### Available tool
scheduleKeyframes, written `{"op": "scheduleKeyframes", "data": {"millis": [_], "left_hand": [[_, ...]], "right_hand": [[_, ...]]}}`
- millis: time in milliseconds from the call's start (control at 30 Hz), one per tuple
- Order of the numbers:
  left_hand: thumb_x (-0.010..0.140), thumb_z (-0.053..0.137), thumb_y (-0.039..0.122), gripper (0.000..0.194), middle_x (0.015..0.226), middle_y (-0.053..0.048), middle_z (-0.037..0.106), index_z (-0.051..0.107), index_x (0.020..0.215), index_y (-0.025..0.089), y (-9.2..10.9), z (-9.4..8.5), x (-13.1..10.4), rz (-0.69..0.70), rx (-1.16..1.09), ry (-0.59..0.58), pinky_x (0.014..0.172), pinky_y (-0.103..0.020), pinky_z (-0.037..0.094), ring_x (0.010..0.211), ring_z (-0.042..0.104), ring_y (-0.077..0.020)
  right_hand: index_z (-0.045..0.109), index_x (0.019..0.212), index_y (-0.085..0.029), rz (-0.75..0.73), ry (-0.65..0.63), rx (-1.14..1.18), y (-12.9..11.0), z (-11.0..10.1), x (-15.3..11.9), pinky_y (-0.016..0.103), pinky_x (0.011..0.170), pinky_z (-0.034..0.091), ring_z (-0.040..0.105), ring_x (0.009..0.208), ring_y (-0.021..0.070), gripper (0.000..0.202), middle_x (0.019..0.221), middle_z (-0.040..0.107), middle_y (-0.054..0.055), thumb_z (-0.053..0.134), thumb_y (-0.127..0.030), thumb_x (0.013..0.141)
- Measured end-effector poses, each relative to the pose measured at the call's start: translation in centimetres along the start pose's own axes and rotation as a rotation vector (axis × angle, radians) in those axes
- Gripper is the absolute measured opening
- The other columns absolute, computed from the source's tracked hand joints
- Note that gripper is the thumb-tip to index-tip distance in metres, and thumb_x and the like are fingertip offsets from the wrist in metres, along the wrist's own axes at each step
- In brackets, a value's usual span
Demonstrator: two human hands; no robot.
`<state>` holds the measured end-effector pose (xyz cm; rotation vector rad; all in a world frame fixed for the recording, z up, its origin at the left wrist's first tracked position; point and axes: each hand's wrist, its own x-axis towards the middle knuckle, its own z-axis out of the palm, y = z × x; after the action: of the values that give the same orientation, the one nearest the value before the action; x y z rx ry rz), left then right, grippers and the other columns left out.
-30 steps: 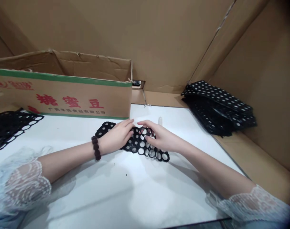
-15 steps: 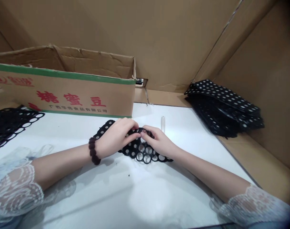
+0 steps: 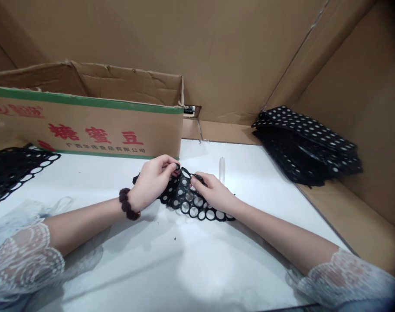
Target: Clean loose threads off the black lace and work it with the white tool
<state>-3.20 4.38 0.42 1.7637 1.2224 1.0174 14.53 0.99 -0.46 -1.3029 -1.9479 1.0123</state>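
A piece of black fabric with white dots and a row of ring-shaped holes along its near edge (image 3: 189, 200) lies between my hands on the white table. My left hand (image 3: 155, 178), with a dark beaded band at the wrist, pinches the fabric's upper edge at its thumb and fingertips. Gripping the same edge a little to the right is my right hand (image 3: 213, 189), thumb on top. Between the two pinches the edge is lifted and shows a large hole. Parts of the fabric are hidden under both hands.
An open cardboard box (image 3: 115, 125) stands at the back left. Black perforated fabric (image 3: 15, 167) lies left of it. A stack of black dotted pieces (image 3: 308, 143) rests at the right against the cardboard wall. A small clear tube (image 3: 222, 170) lies behind my right hand.
My left hand has moved slightly left and up, away from my right hand, raising the fabric's edge between them. My right hand has stayed nearly in place.
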Motion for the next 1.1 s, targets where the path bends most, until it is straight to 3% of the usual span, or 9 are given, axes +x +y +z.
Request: {"op": "scheduleKeyframes", "data": {"millis": [100, 167, 267, 367, 500, 633, 733, 1000, 1100], "left_hand": [[0.086, 0.034, 0.035, 0.023, 0.074, -0.003, 0.063, 0.046, 0.093, 0.018, 0.0, -0.5, 0.4, 0.007, -0.092, 0.166, 0.066, -0.027, 0.049, 0.067, 0.062, -0.0137], [0.086, 0.034, 0.035, 0.023, 0.075, -0.003, 0.064, 0.048, 0.093, 0.019, 0.2, -0.8, 0.2, 0.069, 0.056, 0.184, 0.066, -0.028, 0.048, 0.068, 0.061, -0.0144], [0.083, 0.042, 0.032, 0.021, 0.082, -0.002, 0.066, 0.059, 0.088, 0.021, 0.8, -0.5, -1.2, 0.180, 0.393, -0.005, 0.069, -0.027, 0.044, 0.075, 0.060, -0.0158], [0.082, 0.043, 0.033, 0.025, 0.089, 0.000, 0.068, 0.063, 0.094, 0.024, 1.4, 0.5, -2.8, 0.193, 0.473, -0.146, 0.070, -0.026, 0.044, 0.078, 0.061, -0.0168], [0.077, 0.050, 0.038, 0.027, 0.094, 0.000, 0.068, 0.063, 0.096, 0.023, 1.7, 1.0, -3.1, 0.117, 0.334, -0.220, 0.074, -0.026, 0.047, 0.084, 0.062, -0.0181], [0.073, 0.055, 0.035, 0.025, 0.088, -0.002, 0.069, 0.063, 0.091, 0.020, 1.0, 0.5, -1.9, -0.072, 0.061, -0.352, 0.074, -0.025, 0.050, 0.083, 0.063, -0.0179], [0.072, 0.054, 0.031, 0.023, 0.079, -0.003, 0.069, 0.062, 0.088, 0.017, 0.4, 0.1, -1.2, -0.172, -0.003, -0.351, 0.074, -0.028, 0.049, 0.083, 0.063, -0.0191], [0.072, 0.055, 0.037, 0.029, 0.093, -0.002, 0.068, 0.065, 0.094, 0.021, 0.9, 0.6, -2.4, -0.043, 0.083, -0.317, 0.077, -0.028, 0.049, 0.086, 0.063, -0.0194], [0.071, 0.057, 0.036, 0.026, 0.088, -0.001, 0.069, 0.065, 0.091, 0.021, 1.0, 0.6, -2.4, -0.091, 0.027, -0.365, 0.073, -0.025, 0.049, 0.083, 0.063, -0.0183]], "right_hand": [[0.043, 0.070, -0.017, 0.015, 0.013, 0.055, 0.2, 0.2, -0.1, 0.023, 0.056, 0.031, 0.037, 0.058, 0.0098, 0.025, 0.063, 0.041, -0.002, 0.036, -0.035, 0.084], [0.043, 0.069, -0.017, 0.025, 0.019, 0.101, 0.3, 0.2, -0.2, 0.022, 0.054, 0.030, 0.035, 0.057, 0.0093, 0.025, 0.061, 0.039, -0.003, 0.037, -0.037, 0.084], [0.044, 0.067, -0.016, 0.063, 0.027, 0.154, 0.3, 0.3, -0.3, 0.022, 0.050, 0.028, 0.032, 0.053, 0.0085, 0.027, 0.057, 0.035, -0.004, 0.039, -0.038, 0.082], [0.045, 0.067, -0.016, 0.080, 0.052, 0.179, 0.2, 0.4, -0.3, 0.021, 0.049, 0.028, 0.031, 0.052, 0.0081, 0.028, 0.056, 0.034, -0.004, 0.041, -0.040, 0.081], [0.045, 0.066, -0.016, 0.075, 0.056, 0.191, 0.3, 0.4, -0.4, 0.021, 0.051, 0.030, 0.034, 0.055, 0.0081, 0.028, 0.060, 0.039, -0.003, 0.044, -0.040, 0.080], [0.046, 0.068, -0.016, 0.053, 0.017, 0.202, 0.6, 0.4, -0.5, 0.022, 0.054, 0.032, 0.038, 0.057, 0.0088, 0.025, 0.062, 0.043, -0.002, 0.049, -0.038, 0.077], [0.047, 0.071, -0.016, -0.004, -0.002, 0.210, 0.7, 0.4, -0.6, 0.022, 0.058, 0.034, 0.039, 0.060, 0.0094, 0.019, 0.064, 0.043, -0.002, 0.047, -0.033, 0.079], [0.046, 0.068, -0.016, 0.009, 0.041, 0.192, 0.7, 0.7, -0.7, 0.023, 0.058, 0.035, 0.041, 0.060, 0.0101, 0.021, 0.064, 0.046, -0.001, 0.047, -0.034, 0.078], [0.049, 0.071, -0.016, -0.035, 0.021, 0.187, 0.5, 0.8, -0.7, 0.023, 0.061, 0.036, 0.042, 0.063, 0.0108, 0.019, 0.067, 0.047, -0.001, 0.045, -0.032, 0.080]]}}
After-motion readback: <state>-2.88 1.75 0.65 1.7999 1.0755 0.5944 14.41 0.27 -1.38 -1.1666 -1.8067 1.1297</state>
